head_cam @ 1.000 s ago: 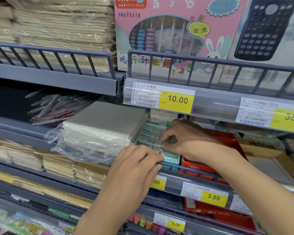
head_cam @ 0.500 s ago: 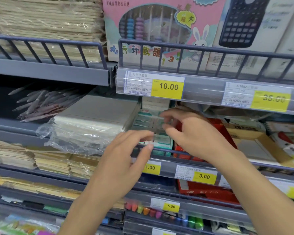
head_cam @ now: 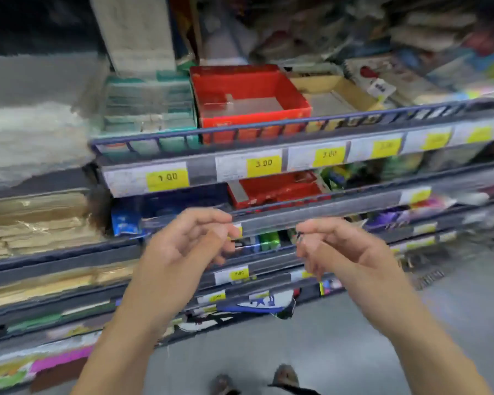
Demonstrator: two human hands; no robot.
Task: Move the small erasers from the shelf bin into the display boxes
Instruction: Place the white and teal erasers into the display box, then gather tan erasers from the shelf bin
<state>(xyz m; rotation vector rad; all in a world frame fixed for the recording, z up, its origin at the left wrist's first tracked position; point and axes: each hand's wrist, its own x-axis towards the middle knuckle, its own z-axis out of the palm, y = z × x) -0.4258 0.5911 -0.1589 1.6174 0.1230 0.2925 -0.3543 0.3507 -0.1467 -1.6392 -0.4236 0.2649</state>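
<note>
A person's two bare hands hang in front of a blue-grey metal shop shelf (head_cam: pixel 268 129), both well below the tier that carries the goods. The left hand (head_cam: pixel 183 246) has its fingers loosely curled, thumb and forefinger drawn close at the tip; motion blur hides whether anything sits between them. The right hand (head_cam: pixel 342 249) mirrors it, fingers bent inward toward the thumb, and again the blur makes it impossible to tell if it pinches something small. The two hands are near each other but apart, and neither touches the shelving.

On the upper tier, behind the wire rail, a teal cardboard display box (head_cam: pixel 149 109) holds rows of small pale erasers in clear wrap (head_cam: pixel 147 101), too smeared to count. Just beside it on the right stands one red open cardboard box (head_cam: pixel 251 115), its floor mostly bare. Next right is one tan cardboard tray (head_cam: pixel 340 92). To the left lies a stack of white pads in clear plastic (head_cam: pixel 35 132).

Five yellow price tags (head_cam: pixel 167 178) line that tier's front strip; the first three read 1.00, 3.00 and 3.00, the rest are unreadable. A second red box (head_cam: pixel 277 189) sits on the tier below. Two shoe tips (head_cam: pixel 285 377) show on the grey floor.
</note>
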